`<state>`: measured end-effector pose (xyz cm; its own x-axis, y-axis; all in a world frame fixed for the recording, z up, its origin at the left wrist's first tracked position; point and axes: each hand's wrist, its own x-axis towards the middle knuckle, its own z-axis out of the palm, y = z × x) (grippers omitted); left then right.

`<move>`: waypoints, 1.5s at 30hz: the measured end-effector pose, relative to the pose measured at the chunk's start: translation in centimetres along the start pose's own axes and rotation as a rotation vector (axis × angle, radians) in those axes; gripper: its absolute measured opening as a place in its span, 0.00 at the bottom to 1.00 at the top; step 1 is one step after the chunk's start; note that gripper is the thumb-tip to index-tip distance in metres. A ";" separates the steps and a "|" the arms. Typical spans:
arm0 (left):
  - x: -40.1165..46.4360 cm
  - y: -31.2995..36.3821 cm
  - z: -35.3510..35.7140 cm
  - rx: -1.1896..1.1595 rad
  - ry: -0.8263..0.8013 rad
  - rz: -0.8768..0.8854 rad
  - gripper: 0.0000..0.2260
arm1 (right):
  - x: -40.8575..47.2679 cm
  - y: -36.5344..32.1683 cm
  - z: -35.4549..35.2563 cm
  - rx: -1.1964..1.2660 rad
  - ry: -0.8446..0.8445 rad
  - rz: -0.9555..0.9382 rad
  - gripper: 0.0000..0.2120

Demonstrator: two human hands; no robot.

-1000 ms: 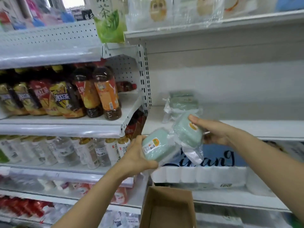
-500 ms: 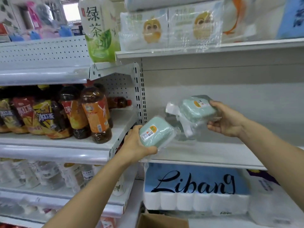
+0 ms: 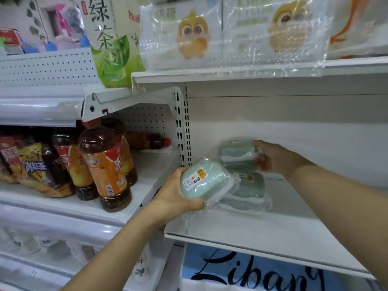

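Up close, the left hand (image 3: 174, 198) grips a wrapped green box (image 3: 204, 180) over the white shelf's (image 3: 262, 234) near-left edge; the right hand (image 3: 275, 157) holds another box (image 3: 237, 151) atop the far stack (image 3: 249, 192), open shelf rightward.

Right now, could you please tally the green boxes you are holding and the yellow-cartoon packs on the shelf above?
Green boxes held: 2, the left-hand box and the right-hand box
Yellow-cartoon packs: 2, the left pack and the right pack
Total: 4
The wrapped stack under the right-hand box is too blurred to count.
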<state>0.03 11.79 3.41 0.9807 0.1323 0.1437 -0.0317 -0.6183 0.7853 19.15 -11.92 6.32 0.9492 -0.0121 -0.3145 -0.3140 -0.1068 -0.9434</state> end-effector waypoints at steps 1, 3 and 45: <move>0.1 0.1 0.0 -0.006 0.000 -0.005 0.35 | 0.4 0.1 0.2 -0.026 0.010 0.007 0.13; 0.3 0.1 -0.1 -0.027 -0.007 -0.016 0.35 | 0.9 0.3 0.5 -0.093 0.050 0.015 0.13; 6.4 -0.2 6.4 -0.017 -0.018 0.161 0.29 | -5.9 6.6 -2.1 -1.274 0.036 -0.859 0.45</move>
<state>7.60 7.76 0.33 0.9660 0.0189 0.2580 -0.1917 -0.6171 0.7632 11.52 -14.65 2.19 0.8339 0.4750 0.2811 0.5204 -0.8464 -0.1134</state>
